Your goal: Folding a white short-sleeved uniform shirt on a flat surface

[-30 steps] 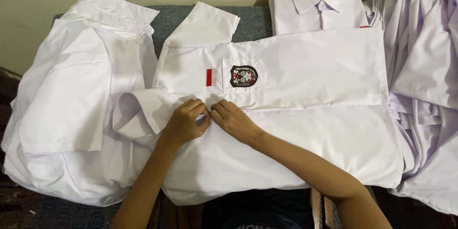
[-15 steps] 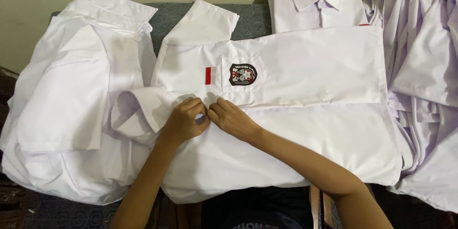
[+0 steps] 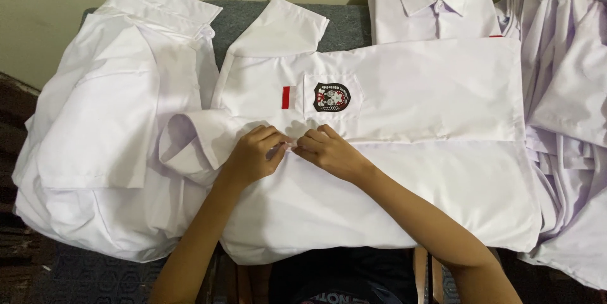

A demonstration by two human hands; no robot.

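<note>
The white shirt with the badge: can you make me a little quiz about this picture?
1. True or false: both hands pinch the front edge of the white short-sleeved cotton shirt.
2. What sits beside the dark round badge? A) a small red stripe B) a blue button
3. Where is the folded white collared shirt?

Key: 1. True: the left hand and right hand meet there. 2. A, the small red stripe. 3. At the top, behind the spread shirt.

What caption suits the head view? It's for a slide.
Both hands, left hand and right hand, pinch the white shirt placket.
</note>
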